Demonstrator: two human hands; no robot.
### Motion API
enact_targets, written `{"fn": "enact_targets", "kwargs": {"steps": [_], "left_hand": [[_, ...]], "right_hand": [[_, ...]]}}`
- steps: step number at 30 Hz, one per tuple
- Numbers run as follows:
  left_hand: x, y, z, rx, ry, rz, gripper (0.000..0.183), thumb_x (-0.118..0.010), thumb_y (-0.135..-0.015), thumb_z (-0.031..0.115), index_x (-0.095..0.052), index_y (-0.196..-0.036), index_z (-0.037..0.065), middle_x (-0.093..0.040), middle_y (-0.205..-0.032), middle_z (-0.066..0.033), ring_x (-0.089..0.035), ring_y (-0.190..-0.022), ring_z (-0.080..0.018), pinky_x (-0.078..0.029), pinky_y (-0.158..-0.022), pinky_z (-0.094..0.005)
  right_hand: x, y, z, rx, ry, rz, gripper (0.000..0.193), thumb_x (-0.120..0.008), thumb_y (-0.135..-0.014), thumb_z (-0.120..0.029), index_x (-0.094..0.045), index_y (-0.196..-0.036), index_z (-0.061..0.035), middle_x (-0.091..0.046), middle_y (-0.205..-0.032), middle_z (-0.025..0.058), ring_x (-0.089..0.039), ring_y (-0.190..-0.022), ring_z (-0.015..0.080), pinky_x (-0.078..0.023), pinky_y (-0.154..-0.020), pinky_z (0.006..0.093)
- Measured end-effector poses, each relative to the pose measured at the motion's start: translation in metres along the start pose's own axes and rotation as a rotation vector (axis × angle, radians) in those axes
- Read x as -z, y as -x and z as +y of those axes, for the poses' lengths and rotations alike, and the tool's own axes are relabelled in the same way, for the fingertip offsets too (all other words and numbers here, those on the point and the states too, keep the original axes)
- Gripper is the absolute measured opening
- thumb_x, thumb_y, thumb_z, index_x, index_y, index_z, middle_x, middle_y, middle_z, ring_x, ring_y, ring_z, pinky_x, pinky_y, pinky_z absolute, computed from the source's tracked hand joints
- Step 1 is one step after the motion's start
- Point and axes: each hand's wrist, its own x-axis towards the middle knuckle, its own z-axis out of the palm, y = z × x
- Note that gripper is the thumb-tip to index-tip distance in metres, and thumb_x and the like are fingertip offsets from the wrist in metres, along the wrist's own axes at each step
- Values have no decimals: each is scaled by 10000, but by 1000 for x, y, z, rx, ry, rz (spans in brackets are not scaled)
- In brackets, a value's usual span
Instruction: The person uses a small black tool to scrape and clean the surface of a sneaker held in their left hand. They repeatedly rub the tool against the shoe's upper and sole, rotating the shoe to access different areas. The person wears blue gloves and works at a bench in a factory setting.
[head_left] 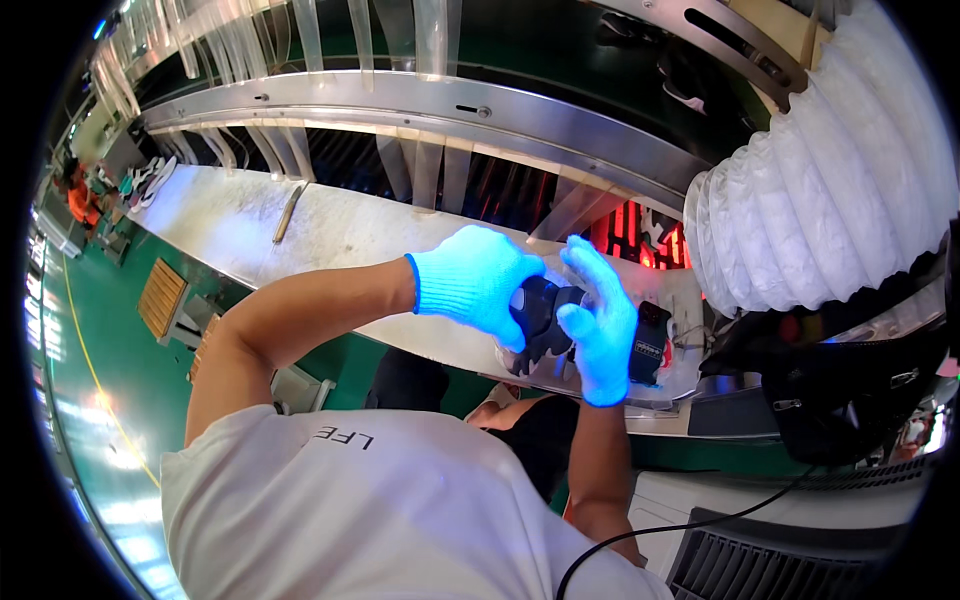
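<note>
My left hand (pixel 480 285), in a knitted glove glowing blue-white under the light, is closed around a black shoe (pixel 541 318) above the front of the bench. The shoe is partly covered by my fingers, so its full shape is hidden. On the other side of it, my right hand (pixel 602 325), gloved the same way, has its fingers stretched upward and its thumb apart. That thumb is close to the shoe; whether it touches cannot be made out. Beside my right hand lies a flat black item (pixel 652 335) with white print.
The pale bench (pixel 370 235) carries a thin stick-like tool (pixel 290 212) and several shoes (pixel 152 183) at its far left. Behind it runs a metal rail (pixel 400 105) with hanging clear strips. A wide white duct (pixel 820 190) and a black bag (pixel 840 385) crowd the right.
</note>
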Motion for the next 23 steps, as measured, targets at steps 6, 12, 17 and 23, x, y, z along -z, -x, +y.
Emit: {"fn": "enact_targets", "kwargs": {"steps": [6, 12, 17, 23], "left_hand": [[-20, -18, -87, -361, 163, 416, 802, -1012, -739, 445, -765, -1410, 82, -719, -1456, -228, -747, -1247, -424, -629, -1028, -467], [-187, 18, -17, 332, 618, 601, 1349, -1005, -773, 472, -252, -1748, -78, -401, -1732, -363, -456, -1590, -500, -432, -1284, -525], [-217, 30, -14, 385, 1116, 703, 1128, -990, -814, 280, -390, -1710, -52, -712, -1506, -256, -723, -1345, -291, -587, -1117, -422], [-259, 165, -7, 381, 1128, 388, 1163, -1055, -807, 359, -428, -1728, 25, -668, -1594, -194, -664, -1449, -277, -501, -1244, -417]], "right_hand": [[-23, 4, 2, -221, 141, 265, 410, -848, -1001, -237, -794, -1348, -25, -738, -1024, -24, -550, -830, 65, -489, -758, 250], [-54, -13, -4, -228, 163, 578, 323, -834, -1034, -228, -786, -1240, 17, -754, -1003, 20, -646, -902, 99, -551, -803, 290], [-69, 33, -28, -141, 345, 352, 408, -866, -980, -184, -733, -1308, 18, -700, -1263, 117, -685, -1187, 230, -551, -1050, 400], [-72, 148, -45, -217, 296, -119, 611, -949, -855, -129, -714, -1410, -28, -736, -1308, 142, -735, -1197, 316, -570, -1059, 407]]}}
